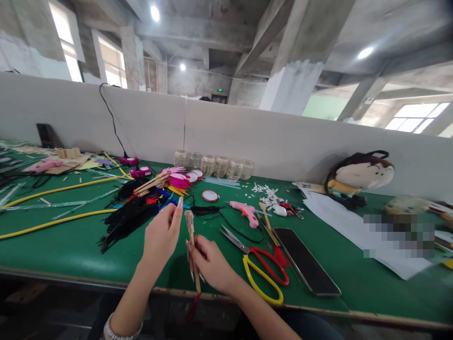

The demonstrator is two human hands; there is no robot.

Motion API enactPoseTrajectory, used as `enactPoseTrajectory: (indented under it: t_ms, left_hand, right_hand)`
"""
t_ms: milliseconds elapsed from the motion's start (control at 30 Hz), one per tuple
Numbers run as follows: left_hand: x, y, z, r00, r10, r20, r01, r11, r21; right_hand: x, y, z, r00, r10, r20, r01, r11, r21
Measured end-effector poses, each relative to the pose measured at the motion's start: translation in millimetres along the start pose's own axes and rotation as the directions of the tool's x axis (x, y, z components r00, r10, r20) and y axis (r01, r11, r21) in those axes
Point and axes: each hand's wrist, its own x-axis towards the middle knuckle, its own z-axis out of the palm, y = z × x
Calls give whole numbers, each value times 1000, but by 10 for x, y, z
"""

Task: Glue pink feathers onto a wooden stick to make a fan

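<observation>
My right hand (211,263) is closed around a thin wooden stick (191,236) that stands nearly upright, with a red tassel (193,307) hanging off its lower end below the table edge. My left hand (162,235) is raised beside the stick's top, fingers curled, thumb and forefinger near the tip; whether it pinches anything is unclear. Behind the hands lies a pile of black and coloured feathers (132,212) and a bundle of sticks with pink feather tips (166,179).
On the green table (71,245): red and yellow-handled scissors (264,269), a black phone (306,262), a pink glue gun (246,212), tape rolls (210,195), clear jars (212,165), yellow cords (53,222), white papers (354,222), a plush doll (361,177). A white partition stands behind.
</observation>
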Motion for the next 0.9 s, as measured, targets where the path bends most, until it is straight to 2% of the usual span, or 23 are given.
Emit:
enactPoseTrajectory:
  t_ms: [67,167,233,267,333,400,467,533,633,767,900]
  left_hand:
    - [44,7,0,991,-29,128,46,990,-135]
    - [85,-47,64,967,-37,253,141,903,-407]
    - [77,-85,106,957,-36,289,186,841,-509]
    - [62,-95,117,958,-35,284,182,839,-512]
    - [22,-91,113,974,-36,224,126,909,-398]
    - [-10,-62,81,989,-28,144,52,985,-166]
    - [-20,-29,41,994,-1,109,-1,1000,17]
    - [-8,-11,15,991,45,125,-50,998,36]
    - [17,-14,18,981,95,166,-72,988,-136]
    - [13,-38,77,986,67,153,-1,919,-395]
    - [-13,-55,135,991,14,137,62,839,-540]
  right_hand:
    - [-7,16,5,999,-41,-1,40,991,-127]
    - [-26,37,31,995,-93,-21,84,956,-280]
    - [-39,49,52,992,-115,-45,93,933,-348]
    - [-45,54,62,991,-122,-52,94,924,-370]
    - [-54,61,80,990,-127,-65,91,913,-397]
    - [-60,63,92,990,-124,-68,86,910,-406]
    - [-65,56,96,989,-125,-75,85,913,-399]
    - [-70,42,91,988,-136,-71,100,922,-375]
    - [-75,13,83,988,-147,-38,131,952,-277]
    - [-82,-22,99,997,-82,9,82,996,19]
    - [-84,-75,106,998,0,64,-17,962,271]
